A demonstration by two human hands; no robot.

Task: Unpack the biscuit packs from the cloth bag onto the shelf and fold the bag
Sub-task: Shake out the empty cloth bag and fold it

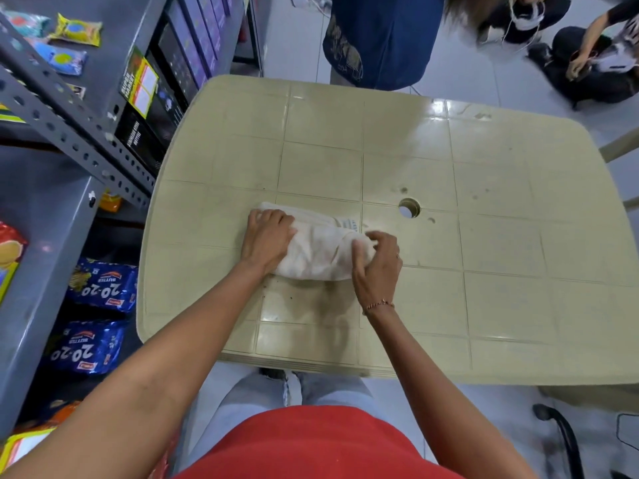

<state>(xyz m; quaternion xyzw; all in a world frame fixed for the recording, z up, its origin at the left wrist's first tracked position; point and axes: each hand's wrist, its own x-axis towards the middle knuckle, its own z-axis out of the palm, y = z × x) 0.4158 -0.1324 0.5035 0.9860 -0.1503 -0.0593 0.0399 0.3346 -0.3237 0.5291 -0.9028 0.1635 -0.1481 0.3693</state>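
The cream cloth bag [320, 252] lies folded into a small bundle on the beige plastic table [484, 243]. My left hand [268, 238] presses flat on the bundle's left end. My right hand [378, 262] curls around its right end, fingers gripping the cloth. Two blue biscuit packs [102, 283] [84, 347] lie on a lower level of the grey metal shelf [52, 216] at my left. More packets, yellow [76, 29] and blue [64, 60], sit on an upper level.
A round hole [409, 208] marks the table's middle. Black boxes [148, 108] stand beside the shelf's far end. A person in dark blue [380, 39] stands behind the table, others crouch at the far right [587, 60]. A black chair arm [563, 440] is at the lower right.
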